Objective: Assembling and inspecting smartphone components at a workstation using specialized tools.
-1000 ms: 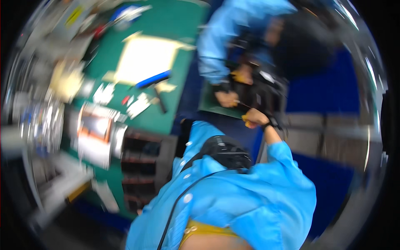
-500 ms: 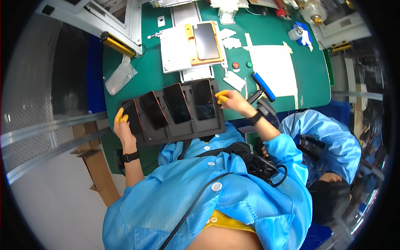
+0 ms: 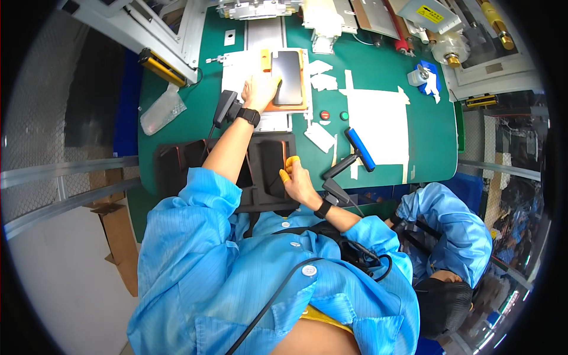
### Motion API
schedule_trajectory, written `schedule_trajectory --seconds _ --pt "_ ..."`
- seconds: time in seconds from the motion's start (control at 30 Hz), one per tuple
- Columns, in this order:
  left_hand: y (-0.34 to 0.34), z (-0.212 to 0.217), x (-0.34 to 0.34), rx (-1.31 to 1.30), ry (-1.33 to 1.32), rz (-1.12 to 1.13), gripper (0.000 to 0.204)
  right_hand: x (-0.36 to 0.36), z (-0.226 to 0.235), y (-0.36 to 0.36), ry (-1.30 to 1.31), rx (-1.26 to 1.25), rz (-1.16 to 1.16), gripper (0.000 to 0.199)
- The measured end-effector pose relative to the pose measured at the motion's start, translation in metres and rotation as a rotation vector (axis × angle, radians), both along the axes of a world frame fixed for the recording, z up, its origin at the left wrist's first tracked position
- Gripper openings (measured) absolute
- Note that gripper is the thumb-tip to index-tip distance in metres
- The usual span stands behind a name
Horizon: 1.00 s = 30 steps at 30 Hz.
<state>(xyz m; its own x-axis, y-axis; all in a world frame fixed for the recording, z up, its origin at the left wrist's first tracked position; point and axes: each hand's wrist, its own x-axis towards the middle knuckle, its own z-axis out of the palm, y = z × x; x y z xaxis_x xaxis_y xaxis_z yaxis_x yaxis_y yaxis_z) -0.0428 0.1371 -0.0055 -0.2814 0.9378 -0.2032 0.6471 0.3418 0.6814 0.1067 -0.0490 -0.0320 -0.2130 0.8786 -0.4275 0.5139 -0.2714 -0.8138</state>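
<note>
A dark-screened phone lies in an orange fixture, left of the middle of the green worktop, with the left hand at its left edge; whether the fingers pinch it cannot be told. The right hand, its yellow-capped thumb and finger slightly apart, is at the right edge of the black tray, which holds further phones along the worktop's near edge; whether it grips cannot be told. Farther right, a blue roller lies near the same edge.
</note>
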Motion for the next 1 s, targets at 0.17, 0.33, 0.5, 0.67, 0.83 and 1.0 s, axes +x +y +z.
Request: schedule_trajectory --seconds 0.17,0.33,0.5,0.67,0.83,1.0 --pt "0.013 0.001 -0.006 -0.149 0.010 0.032 0.045 0.043 0.018 0.021 0.214 0.367 -0.089 0.025" --pt "0.005 0.020 0.004 -0.004 -0.594 0.278 0.018 0.064 0.035 0.112 0.176 0.344 -0.324 0.026" --pt "-0.081 0.062 -0.029 0.099 -1.339 0.293 0.036 0.022 0.020 0.181 0.073 0.462 -0.361 0.025" --pt "-0.158 0.059 -0.047 0.018 -1.580 0.451 0.040 -0.032 0.018 0.198 -0.016 0.379 -0.427 0.027" --pt "-0.170 0.042 -0.044 0.100 -1.613 0.410 0.039 -0.012 0.014 0.184 -0.401 0.607 -0.204 0.032" --pt "-0.174 0.033 -0.049 0.101 -1.663 0.405 0.036 0.098 0.015 0.117 -0.504 0.345 -0.166 0.030"
